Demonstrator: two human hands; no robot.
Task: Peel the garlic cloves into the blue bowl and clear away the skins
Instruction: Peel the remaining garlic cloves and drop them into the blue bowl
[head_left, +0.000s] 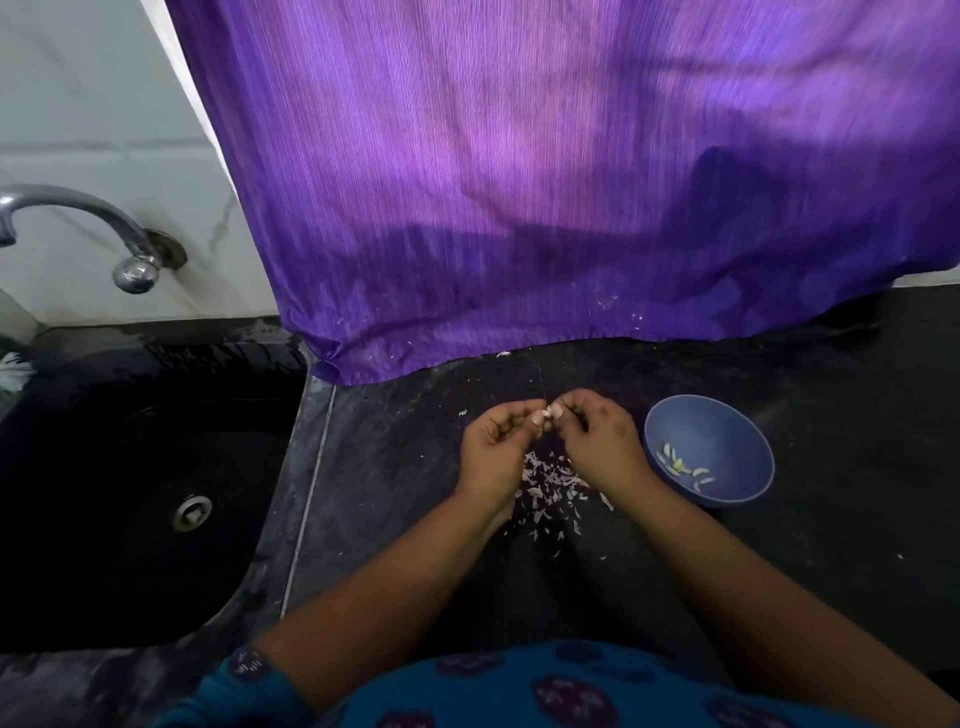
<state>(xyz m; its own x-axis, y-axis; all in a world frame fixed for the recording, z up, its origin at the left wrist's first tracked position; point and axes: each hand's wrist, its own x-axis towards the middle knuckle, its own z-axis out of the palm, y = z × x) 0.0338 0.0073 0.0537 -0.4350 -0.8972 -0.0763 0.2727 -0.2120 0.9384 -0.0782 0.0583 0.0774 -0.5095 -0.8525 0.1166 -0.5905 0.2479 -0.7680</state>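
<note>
Here the fingers (532, 415) of the left hand (496, 449) and right hand (597, 441) pinch closed on one garlic clove (549, 414) above the dark table (405, 457). Skins (550, 486) lie beneath at six o'clock; the blue bowl (727, 441), holding peeled cloves (680, 462), sits at three o'clock.

No readable text, label, brand, number or sign shows anywhere in this view.

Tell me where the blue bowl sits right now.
In the head view, the blue bowl stands on the dark counter, just right of the right hand.
</note>
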